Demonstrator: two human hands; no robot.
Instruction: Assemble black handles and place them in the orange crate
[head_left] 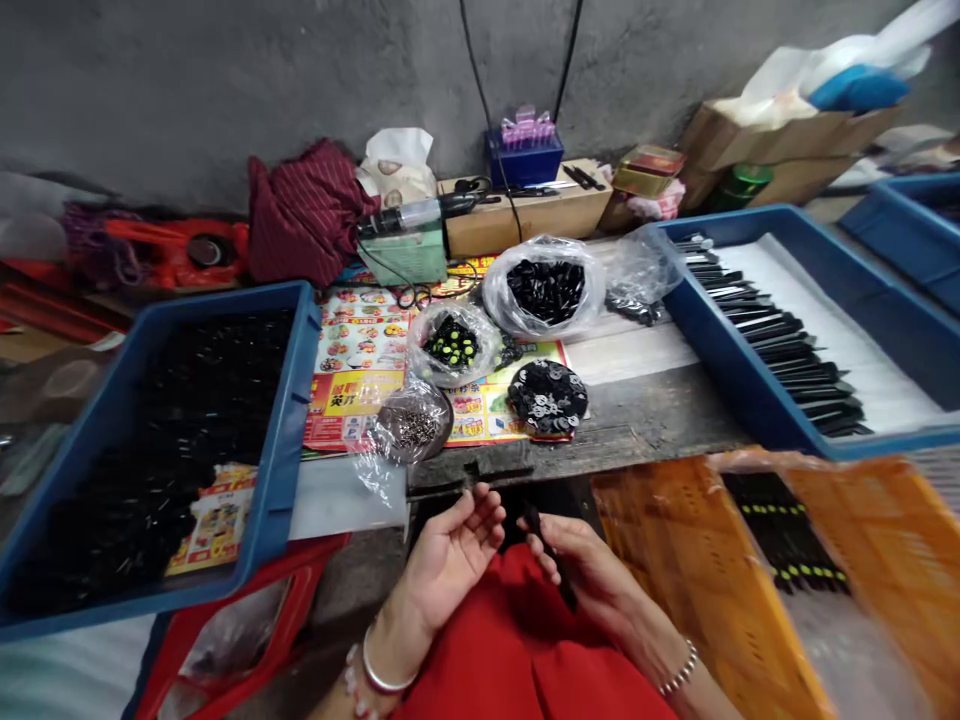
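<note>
My left hand (454, 555) is palm up with loosely curled fingers. Nothing shows in it. My right hand (589, 570) holds a slim black piece (564, 580), pointing down over the red cloth on my lap; its exact kind is too dark to make out. Just beyond my hands, at the bench edge, stand a dish of small metal parts (414, 425) and a pile of flat black pieces with holes (547, 398). Behind them are a plastic bag of black and yellow-green parts (452, 345) and a bag of glossy black parts (546, 288).
A blue tray (306, 340) of black pieces stands left, on a red stool (289, 610). Another blue tray (795, 225) with a row of black blades is right, above an orange crate (667, 530). An electric screwdriver (420, 213) lies at the back.
</note>
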